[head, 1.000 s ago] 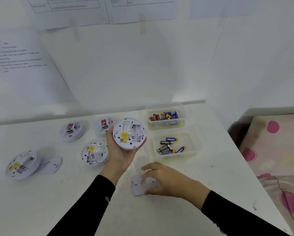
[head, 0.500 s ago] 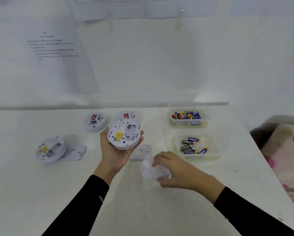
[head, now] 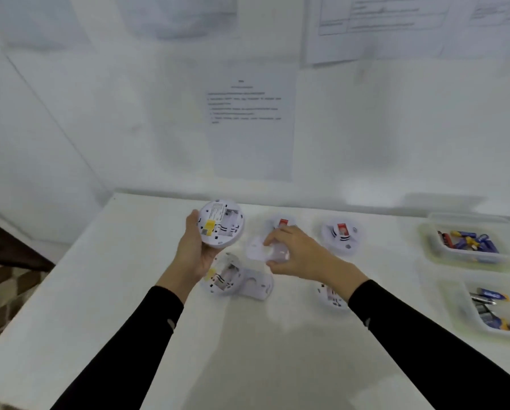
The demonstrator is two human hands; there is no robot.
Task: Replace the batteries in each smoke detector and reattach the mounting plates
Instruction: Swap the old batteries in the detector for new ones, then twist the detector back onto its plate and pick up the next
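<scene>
My left hand (head: 195,252) grips a round white smoke detector (head: 221,223), held above the table with its open back and yellow label facing me. My right hand (head: 299,253) pinches a white mounting plate (head: 265,250), lifted just right of that detector. Below my left hand a second open detector (head: 224,276) lies on the table with a loose mounting plate (head: 256,285) beside it. Two detectors with red parts showing sit further back, one (head: 282,224) partly behind my fingers, the other (head: 341,233) to its right. Another detector (head: 330,297) is partly hidden by my right wrist.
Two clear plastic tubs hold batteries at the right: one (head: 469,244) at the back, one (head: 496,309) nearer me. The white table (head: 247,350) ends at a left edge with floor below. Printed sheets hang on the white wall behind.
The view has swung left. My left hand carried the detector up and away from me; my right hand lifted the mounting plate off the table and brought it toward the detector.
</scene>
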